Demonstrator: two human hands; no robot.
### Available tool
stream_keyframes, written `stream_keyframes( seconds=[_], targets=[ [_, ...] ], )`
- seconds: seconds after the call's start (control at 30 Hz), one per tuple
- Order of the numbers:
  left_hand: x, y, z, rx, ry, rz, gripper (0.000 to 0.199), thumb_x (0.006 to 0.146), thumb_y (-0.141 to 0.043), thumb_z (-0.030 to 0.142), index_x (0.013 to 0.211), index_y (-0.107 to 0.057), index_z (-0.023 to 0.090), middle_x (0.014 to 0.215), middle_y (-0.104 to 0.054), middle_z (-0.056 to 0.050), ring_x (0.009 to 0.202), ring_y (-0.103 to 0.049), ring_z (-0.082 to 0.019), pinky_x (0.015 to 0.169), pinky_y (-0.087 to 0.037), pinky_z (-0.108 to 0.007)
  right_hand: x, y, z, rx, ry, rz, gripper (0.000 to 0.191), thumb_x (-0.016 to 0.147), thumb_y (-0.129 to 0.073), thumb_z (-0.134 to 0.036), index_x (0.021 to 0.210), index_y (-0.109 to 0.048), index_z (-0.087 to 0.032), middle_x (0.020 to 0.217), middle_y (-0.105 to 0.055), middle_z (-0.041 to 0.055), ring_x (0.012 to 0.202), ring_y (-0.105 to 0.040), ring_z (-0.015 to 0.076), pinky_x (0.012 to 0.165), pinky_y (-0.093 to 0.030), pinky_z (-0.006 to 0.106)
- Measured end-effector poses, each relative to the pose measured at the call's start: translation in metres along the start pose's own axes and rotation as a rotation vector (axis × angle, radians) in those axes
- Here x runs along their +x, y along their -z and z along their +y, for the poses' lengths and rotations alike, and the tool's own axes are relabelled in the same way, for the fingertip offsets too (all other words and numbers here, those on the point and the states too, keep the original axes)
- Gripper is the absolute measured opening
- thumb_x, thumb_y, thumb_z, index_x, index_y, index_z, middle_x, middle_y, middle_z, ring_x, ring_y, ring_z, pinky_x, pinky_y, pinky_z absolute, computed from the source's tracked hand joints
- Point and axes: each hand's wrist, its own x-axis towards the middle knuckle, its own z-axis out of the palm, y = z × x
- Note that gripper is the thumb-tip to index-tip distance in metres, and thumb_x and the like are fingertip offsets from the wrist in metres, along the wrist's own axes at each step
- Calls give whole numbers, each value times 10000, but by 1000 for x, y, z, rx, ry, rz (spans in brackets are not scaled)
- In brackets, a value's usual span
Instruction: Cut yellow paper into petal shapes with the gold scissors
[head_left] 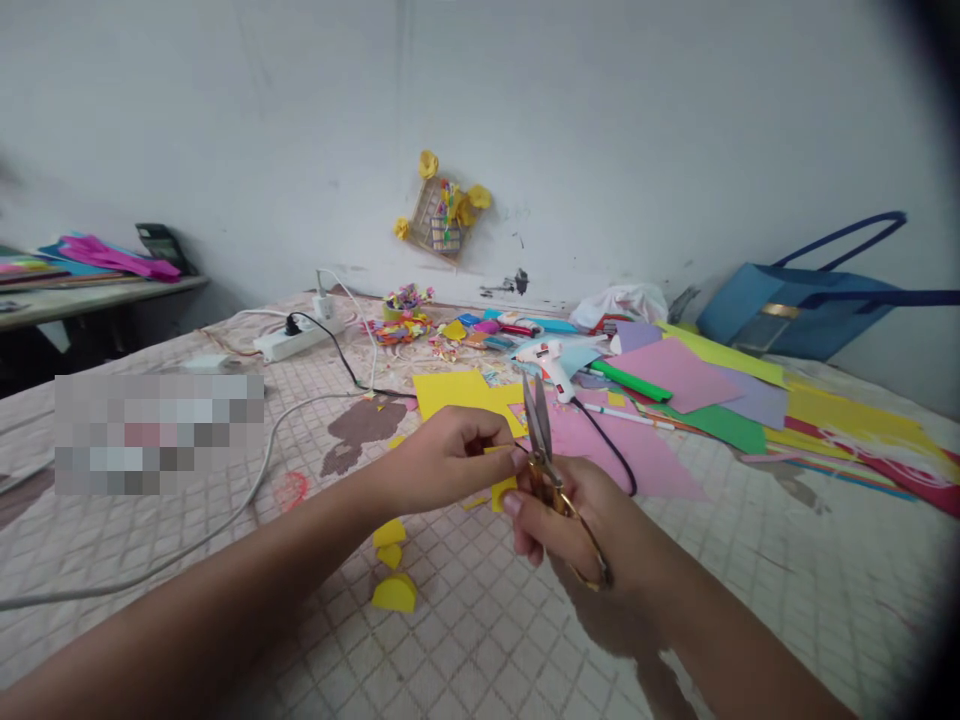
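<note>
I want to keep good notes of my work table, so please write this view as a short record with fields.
left hand: holds a small yellow paper piece; hand
right hand: holds gold-handled scissors, thumb by the same piece; hand
scissors blades: slightly apart, tips up
near the left forearm: cut yellow pieces
beyond the hands: yellow sheet, white glue gun
back left: white power strip
back right: blue bag
</note>
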Motion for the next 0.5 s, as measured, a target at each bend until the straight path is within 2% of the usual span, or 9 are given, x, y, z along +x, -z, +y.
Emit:
stream_keyframes(
  seconds=[0.1, 0.2, 0.27, 0.3, 0.33, 0.4, 0.5],
  targets=[
    [3, 6, 0, -21, 18, -32, 331, 848, -421, 372, 642, -523, 133, 576, -529, 7, 526, -475, -88, 479, -331, -206, 2, -2, 4, 44, 31, 13, 170, 836, -489, -211, 669, -463, -186, 521, -569, -28, 436, -516, 87, 429, -401, 192],
    [-3, 19, 8, 227, 49, -43, 393, 858, -384, 417, 607, -519, 147, 553, -502, 16, 513, -454, -91, 482, -311, -213, 3, -2, 3, 84, 68, 61, 178, 843, -487, -232, 671, -457, -195, 521, -569, -26, 443, -526, 95, 433, -412, 204],
    [-18, 27, 16, 493, 109, -92, 358, 805, -461, 472, 652, -567, 167, 588, -535, 13, 548, -463, -112, 500, -300, -226, 2, -1, 1, 92, 67, 119, 176, 840, -492, -234, 670, -460, -202, 522, -572, -17, 450, -530, 104, 442, -424, 219],
    [-28, 29, 20, 563, 150, -154, 334, 775, -497, 494, 694, -590, 183, 631, -569, 9, 591, -489, -129, 523, -314, -231, 2, -1, 0, 99, 62, 147, 176, 837, -498, -237, 668, -459, -205, 524, -573, -13, 451, -530, 107, 447, -429, 227],
    [-40, 30, 24, 599, 206, -205, 292, 752, -532, 485, 753, -607, 203, 696, -599, 8, 631, -512, -142, 544, -329, -235, 2, -1, -1, 111, 55, 167, 175, 830, -506, -240, 666, -453, -208, 520, -572, -12, 445, -526, 109, 448, -431, 234],
    [-64, 28, 27, 654, 326, -207, 210, 703, -604, 380, 858, -614, 238, 832, -627, 4, 724, -543, -172, 605, -362, -254, 1, -1, -3, 144, 53, 173, 179, 811, -523, -250, 657, -441, -210, 502, -566, -18, 429, -518, 110, 440, -429, 240],
    [-90, 19, 24, 674, 430, -267, 231, 701, -579, 252, 930, -608, 262, 926, -612, -17, 849, -548, -216, 708, -386, -306, 1, -1, -5, 164, 65, 157, 181, 792, -537, -257, 653, -435, -205, 485, -559, -30, 419, -516, 109, 431, -421, 237]
  ],
)
